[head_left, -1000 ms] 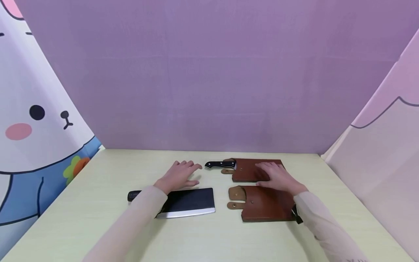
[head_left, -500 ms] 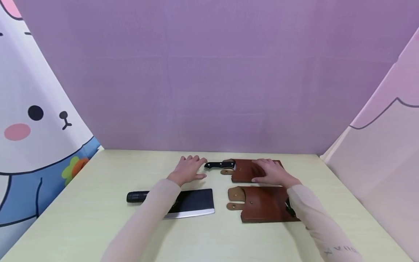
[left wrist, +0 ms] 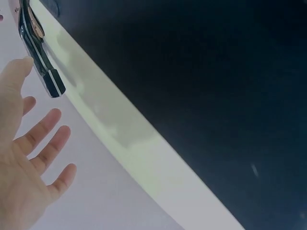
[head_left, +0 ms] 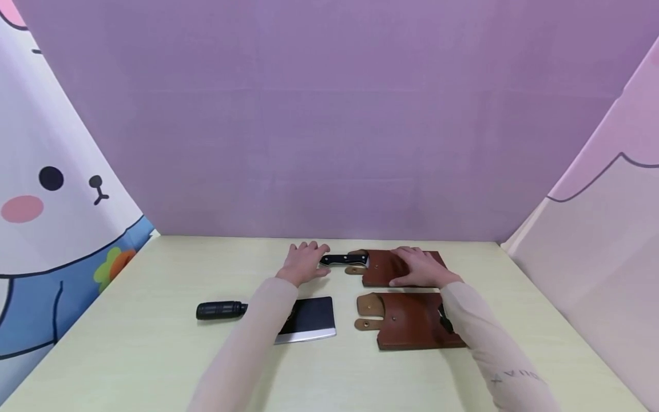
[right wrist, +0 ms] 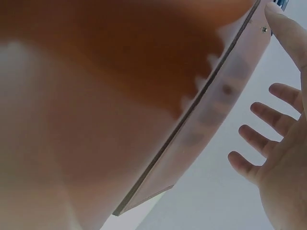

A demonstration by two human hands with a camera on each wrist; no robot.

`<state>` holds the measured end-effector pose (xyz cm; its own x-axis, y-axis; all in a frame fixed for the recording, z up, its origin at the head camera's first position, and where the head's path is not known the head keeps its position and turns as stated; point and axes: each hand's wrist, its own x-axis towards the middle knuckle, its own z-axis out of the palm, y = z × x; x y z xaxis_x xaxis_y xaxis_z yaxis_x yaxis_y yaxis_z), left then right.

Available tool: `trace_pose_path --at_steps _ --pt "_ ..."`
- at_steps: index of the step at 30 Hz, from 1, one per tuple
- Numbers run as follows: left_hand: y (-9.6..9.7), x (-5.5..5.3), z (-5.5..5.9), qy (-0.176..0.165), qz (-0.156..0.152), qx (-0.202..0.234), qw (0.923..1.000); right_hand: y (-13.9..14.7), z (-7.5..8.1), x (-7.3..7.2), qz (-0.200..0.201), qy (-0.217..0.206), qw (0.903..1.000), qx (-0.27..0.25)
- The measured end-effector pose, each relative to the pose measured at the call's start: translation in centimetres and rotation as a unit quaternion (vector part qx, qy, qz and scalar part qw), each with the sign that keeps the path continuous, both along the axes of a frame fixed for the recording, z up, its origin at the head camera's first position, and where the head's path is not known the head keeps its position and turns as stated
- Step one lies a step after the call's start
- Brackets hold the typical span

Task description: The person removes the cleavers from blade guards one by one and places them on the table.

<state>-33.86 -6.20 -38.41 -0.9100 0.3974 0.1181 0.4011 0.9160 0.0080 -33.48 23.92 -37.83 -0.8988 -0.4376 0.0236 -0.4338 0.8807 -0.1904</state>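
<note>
My left hand (head_left: 304,264) is at the butt of a black riveted knife handle (head_left: 344,260), fingers spread. In the left wrist view the thumb lies beside that handle (left wrist: 42,62) and the fingers do not wrap it. The knife's blade is hidden in the farther brown leather sheath (head_left: 381,269). My right hand (head_left: 419,268) is over this sheath with its fingers extended; contact cannot be told. A cleaver (head_left: 311,316) with a black handle lies nearer, partly behind my left sleeve. Below the right forearm lies a second brown leather sheath (head_left: 412,326), its strap unfastened.
Everything lies on a pale table (head_left: 350,377). A purple cloth wall (head_left: 329,126) rises behind the table's far edge. Printed cloth panels flank it, a cartoon one (head_left: 72,229) on the left and a pink-and-white one (head_left: 607,240) on the right.
My left hand has moved right and farther away, up to the knife handle, uncovering more of the cleaver's handle. My right hand has shifted slightly left over the farther sheath.
</note>
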Motion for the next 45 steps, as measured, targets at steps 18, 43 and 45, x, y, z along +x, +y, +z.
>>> trace_pose_path --at_steps 18,43,45 --pt "1.8 -0.7 -0.3 -0.014 0.016 0.019 0.9996 0.0 -1.0 -1.1 -0.021 -0.056 0.9982 0.001" --pt "2.3 -1.4 -1.5 -0.008 0.019 0.035 0.9992 0.0 -1.5 -2.7 -0.038 -0.096 0.9946 -0.013" --pt "2.3 -1.4 -1.6 -0.009 0.018 0.036 0.9991 0.1 -1.5 -2.7 -0.039 -0.099 0.9943 -0.012"
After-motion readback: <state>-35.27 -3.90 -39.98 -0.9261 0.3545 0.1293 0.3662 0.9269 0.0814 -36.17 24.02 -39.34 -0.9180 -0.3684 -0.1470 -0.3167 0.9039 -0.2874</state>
